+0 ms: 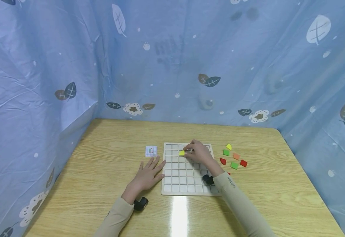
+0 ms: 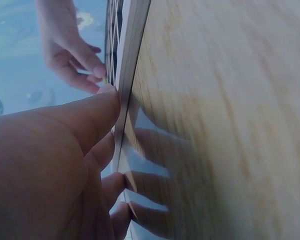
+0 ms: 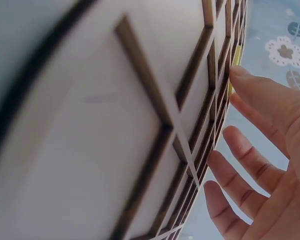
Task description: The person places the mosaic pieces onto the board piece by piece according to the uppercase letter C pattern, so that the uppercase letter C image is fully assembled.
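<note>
My right hand is over the upper part of a white grid board. Between its thumb and index finger it pinches the edge of a yellow tile with a rounded corner, which lies at a cell of the grid. In the right wrist view the yellow tile shows as a thin strip by the thumb tip, and the other fingers are spread. My left hand rests on the table with its fingers spread, and its thumb and index finger touch the board's left edge.
A small card with a coloured grid pattern lies left of the board. On its right are several loose tiles, among them a yellow one, a green one, an orange one and a red one. Blue curtains surround the wooden table.
</note>
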Action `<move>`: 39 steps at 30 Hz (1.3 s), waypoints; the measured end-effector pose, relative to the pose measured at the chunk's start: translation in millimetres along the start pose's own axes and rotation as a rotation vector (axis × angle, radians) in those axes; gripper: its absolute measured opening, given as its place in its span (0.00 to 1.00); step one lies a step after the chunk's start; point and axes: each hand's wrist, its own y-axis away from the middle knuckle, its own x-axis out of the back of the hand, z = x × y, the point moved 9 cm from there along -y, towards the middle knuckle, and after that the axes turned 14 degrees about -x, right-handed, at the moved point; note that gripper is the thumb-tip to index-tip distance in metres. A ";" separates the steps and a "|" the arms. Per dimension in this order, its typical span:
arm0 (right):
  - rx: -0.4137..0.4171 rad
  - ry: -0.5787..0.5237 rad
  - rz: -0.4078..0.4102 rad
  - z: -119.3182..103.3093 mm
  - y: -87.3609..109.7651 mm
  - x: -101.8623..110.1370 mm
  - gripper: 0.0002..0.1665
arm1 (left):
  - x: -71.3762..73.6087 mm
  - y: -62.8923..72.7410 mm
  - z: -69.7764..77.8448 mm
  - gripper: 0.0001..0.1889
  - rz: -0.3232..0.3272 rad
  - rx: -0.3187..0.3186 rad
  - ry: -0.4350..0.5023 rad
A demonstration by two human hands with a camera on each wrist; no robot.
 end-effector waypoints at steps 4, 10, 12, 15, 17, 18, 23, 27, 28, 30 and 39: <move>0.005 -0.007 -0.004 -0.6 2.0 0.3 0.13 | 0.8 0.7 0.5 0.30 0.003 0.000 0.006; -0.009 -0.056 -0.026 2.6 6.4 1.4 0.13 | 0.3 1.3 0.4 0.29 0.005 -0.005 0.001; -0.020 -0.099 -0.036 5.2 8.5 1.8 0.14 | 0.3 1.9 0.6 0.29 0.007 -0.009 0.003; -0.036 -0.146 -0.043 10.3 11.4 2.6 0.15 | 0.9 3.0 1.6 0.29 0.010 -0.013 0.013; -0.043 -0.166 -0.041 14.2 13.0 3.5 0.15 | 1.6 3.6 2.5 0.29 0.014 -0.016 0.020; -0.047 -0.178 -0.039 16.4 14.1 4.3 0.15 | 1.9 3.8 2.9 0.29 0.016 -0.017 0.025; -0.053 -0.225 -0.026 26.6 21.5 12.5 0.15 | 2.4 3.2 3.3 0.29 0.016 -0.021 0.025; -0.070 -0.228 -0.016 36.0 27.4 18.2 0.15 | 1.8 2.7 3.3 0.29 0.014 -0.024 0.023; -0.077 -0.231 -0.013 39.0 28.9 19.4 0.15 | 1.8 2.8 3.3 0.29 0.014 -0.024 0.025; -0.089 -0.240 0.001 44.9 31.9 22.4 0.15 | 2.6 2.8 3.8 0.29 0.016 -0.023 0.028; -0.067 -0.257 0.083 71.0 45.0 38.1 0.15 | 3.5 3.4 4.6 0.29 0.011 -0.028 0.023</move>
